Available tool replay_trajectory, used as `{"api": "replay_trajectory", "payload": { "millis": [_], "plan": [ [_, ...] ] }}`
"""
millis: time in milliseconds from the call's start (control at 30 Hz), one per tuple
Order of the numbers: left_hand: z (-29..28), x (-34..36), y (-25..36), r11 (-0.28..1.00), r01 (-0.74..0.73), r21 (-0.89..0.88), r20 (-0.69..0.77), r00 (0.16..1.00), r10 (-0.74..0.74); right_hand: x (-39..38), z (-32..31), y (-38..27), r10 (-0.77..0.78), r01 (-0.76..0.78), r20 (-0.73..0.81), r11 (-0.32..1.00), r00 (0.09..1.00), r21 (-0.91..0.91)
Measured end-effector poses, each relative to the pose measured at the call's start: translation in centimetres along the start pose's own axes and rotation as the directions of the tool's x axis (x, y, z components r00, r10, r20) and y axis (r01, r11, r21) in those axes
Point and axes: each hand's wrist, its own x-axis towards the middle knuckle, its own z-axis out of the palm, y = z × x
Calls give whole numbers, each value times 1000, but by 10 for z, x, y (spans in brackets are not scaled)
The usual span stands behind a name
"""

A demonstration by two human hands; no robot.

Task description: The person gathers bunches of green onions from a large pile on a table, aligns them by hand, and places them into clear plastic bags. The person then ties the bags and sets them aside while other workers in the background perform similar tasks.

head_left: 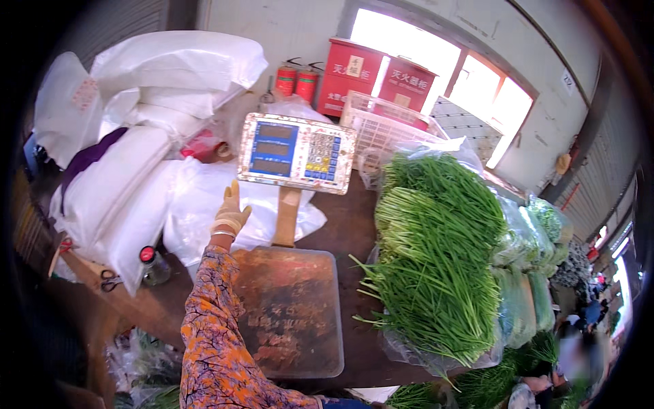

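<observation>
My left hand (232, 213), in a pale yellowish glove, reaches forward over the white plastic bags (194, 211) with its fingers stretched out and thumb apart. Nothing shows in its grip; whether it touches the bags I cannot tell. Just right of it stands a weighing scale, its rusty-edged display with keypad (297, 153) raised on a post (287, 217). Under my forearm lies the scale's platform (289, 313), stained brown and covered by a clear plastic tray. To the right, a large heap of long green chives (436, 266) rests on clear plastic. My right hand is out of view.
Large white sacks (122, 198) pile up at left. A red-lidded jar (154, 266) and scissors (109, 280) lie near the table's left edge. Behind stand a white crate (392, 123), red cabinets (351, 75) and fire extinguishers (306, 84). Bagged greens (521, 300) stack at right.
</observation>
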Motion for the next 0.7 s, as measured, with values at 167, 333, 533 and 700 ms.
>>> {"api": "replay_trajectory", "payload": {
  "millis": [167,333,533,700],
  "plan": [
    [15,4,10,945,193,263,333,901,-277,-33,7,11,183,-184,-77,983,980,-12],
    [26,12,-48,981,92,172,130,985,-115,-45,19,23,257,-260,-58,964,965,-53],
    [-42,-9,-81,630,149,-762,-208,865,-456,-60,-12,14,229,-252,-236,965,944,-73],
    [-140,-94,-17,462,61,-885,-179,871,-457,-43,-100,-87,60,194,-491,872,869,450]
  ]
}}
